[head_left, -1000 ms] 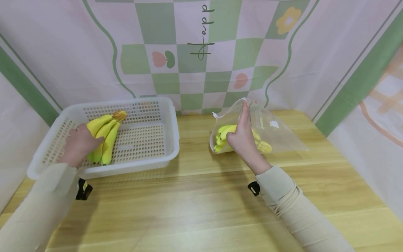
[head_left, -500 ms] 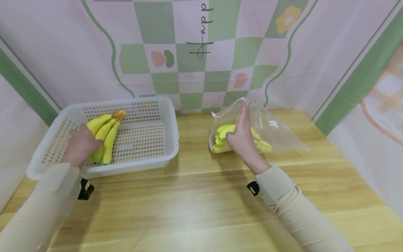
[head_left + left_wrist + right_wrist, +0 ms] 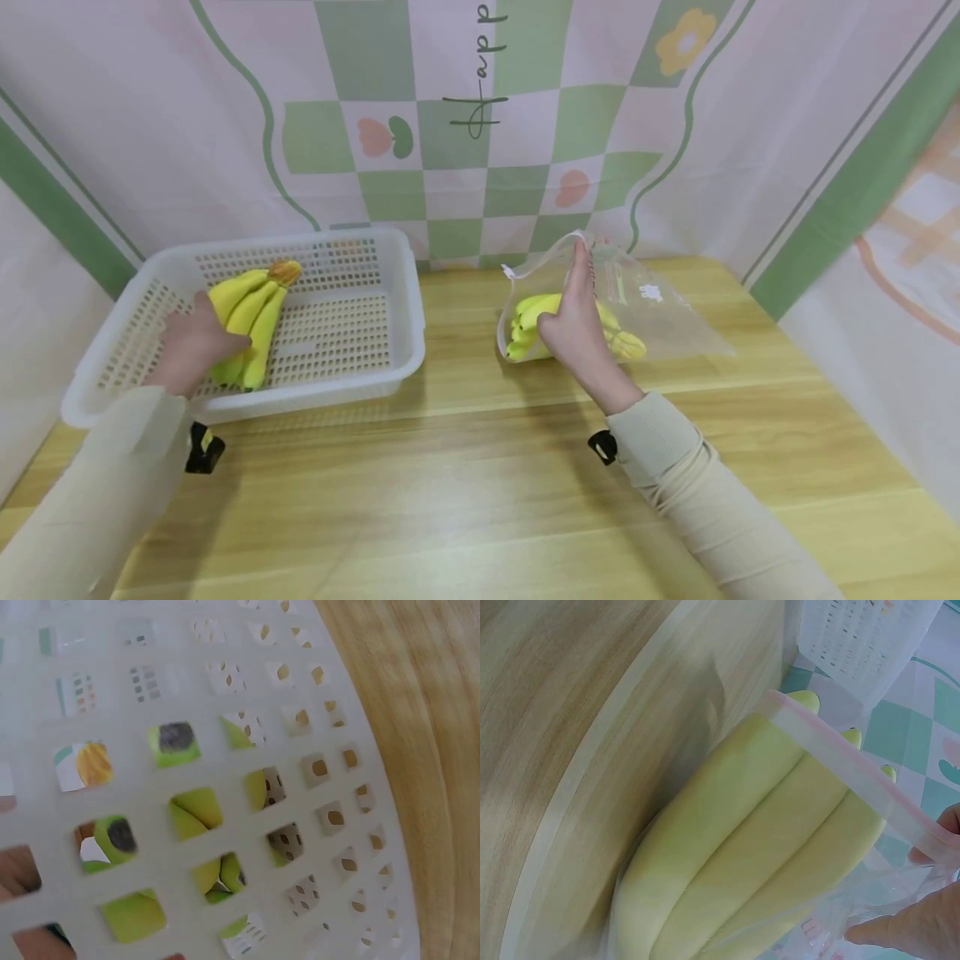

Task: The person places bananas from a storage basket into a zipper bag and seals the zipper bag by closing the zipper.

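A bunch of yellow bananas (image 3: pixel 251 321) lies in the white plastic basket (image 3: pixel 408 333), stem end toward the back. My left hand (image 3: pixel 193 343) grips its left side, with the thumb across the lower fruit. In the left wrist view the basket wall (image 3: pixel 300 757) covers most of the hand; bits of banana (image 3: pixel 196 814) show through its holes. On the right, a clear zip bag (image 3: pixel 678 321) holds another bunch of bananas (image 3: pixel 742 840). My right hand (image 3: pixel 581 333) pinches the bag's open edge between thumb and finger, holding it raised.
Both the basket and the bag rest on a wooden table (image 3: pixel 465 492). A patterned cloth (image 3: pixel 487 125) hangs just behind them. Table surface lies between the basket and the bag.
My left thumb has moved slightly farther right over the bananas in the basket. The right hand and the bag stay almost still.
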`<control>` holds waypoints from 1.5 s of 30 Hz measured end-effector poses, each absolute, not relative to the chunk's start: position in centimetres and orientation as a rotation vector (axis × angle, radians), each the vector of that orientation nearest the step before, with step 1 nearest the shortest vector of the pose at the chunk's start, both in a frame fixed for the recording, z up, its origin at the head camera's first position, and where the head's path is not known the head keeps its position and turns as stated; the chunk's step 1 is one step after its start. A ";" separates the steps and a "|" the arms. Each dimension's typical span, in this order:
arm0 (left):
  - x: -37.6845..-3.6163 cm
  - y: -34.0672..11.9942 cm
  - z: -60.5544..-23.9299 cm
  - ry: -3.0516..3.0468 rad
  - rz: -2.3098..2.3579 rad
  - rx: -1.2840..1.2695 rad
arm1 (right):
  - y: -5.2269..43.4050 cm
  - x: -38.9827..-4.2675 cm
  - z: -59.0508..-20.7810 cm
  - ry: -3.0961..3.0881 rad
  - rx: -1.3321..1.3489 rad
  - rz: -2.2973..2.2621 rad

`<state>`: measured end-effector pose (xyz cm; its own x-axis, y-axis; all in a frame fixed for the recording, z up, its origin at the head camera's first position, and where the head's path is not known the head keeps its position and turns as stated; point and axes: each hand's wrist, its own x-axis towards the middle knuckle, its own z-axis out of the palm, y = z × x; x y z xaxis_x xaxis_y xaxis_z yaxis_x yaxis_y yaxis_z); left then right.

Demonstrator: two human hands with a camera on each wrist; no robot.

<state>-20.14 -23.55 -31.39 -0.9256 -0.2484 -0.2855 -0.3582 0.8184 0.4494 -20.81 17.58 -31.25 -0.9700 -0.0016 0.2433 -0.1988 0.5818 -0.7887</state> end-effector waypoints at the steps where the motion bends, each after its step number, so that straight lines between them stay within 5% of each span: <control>1: -20.1 -23.7 -31.4 2.788 0.766 -0.459 | 17.6 -20.8 -31.2 -2.596 0.167 1.335; 45: -20.0 -23.8 -32.0 2.804 0.867 -0.314 | 17.6 -20.7 -31.2 -2.619 0.154 1.304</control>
